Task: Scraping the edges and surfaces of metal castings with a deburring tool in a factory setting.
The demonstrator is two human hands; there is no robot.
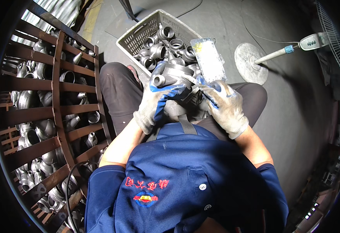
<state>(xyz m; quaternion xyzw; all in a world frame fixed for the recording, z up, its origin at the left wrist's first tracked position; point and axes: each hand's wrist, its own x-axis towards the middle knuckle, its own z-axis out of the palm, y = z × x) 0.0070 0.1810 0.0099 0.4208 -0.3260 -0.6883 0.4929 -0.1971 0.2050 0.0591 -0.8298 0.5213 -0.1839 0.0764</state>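
Note:
My left hand (pixel 155 99), in a white knit glove with blue coating, is wrapped round a grey metal casting (pixel 177 71). The casting has a wide ridged ring on top and a short round spout that points toward me. Close to its right side is my right hand (pixel 225 104), gloved the same way, with its fingers pinched together. A thin pale piece shows by those fingertips, too small to name. Both hands are above my lap, between my spread knees. Just beyond them, a grey plastic crate (pixel 137 35) holds several similar castings (pixel 157 51).
A worn white rectangular panel (pixel 209 60) leans at the crate's right side. On the right stands a fan with a round base (pixel 247 64) and a wire-guarded head (pixel 335 42). At left, a rusty barred metal rack (pixel 57 89) is filled with castings. Thin cables cross the grey floor.

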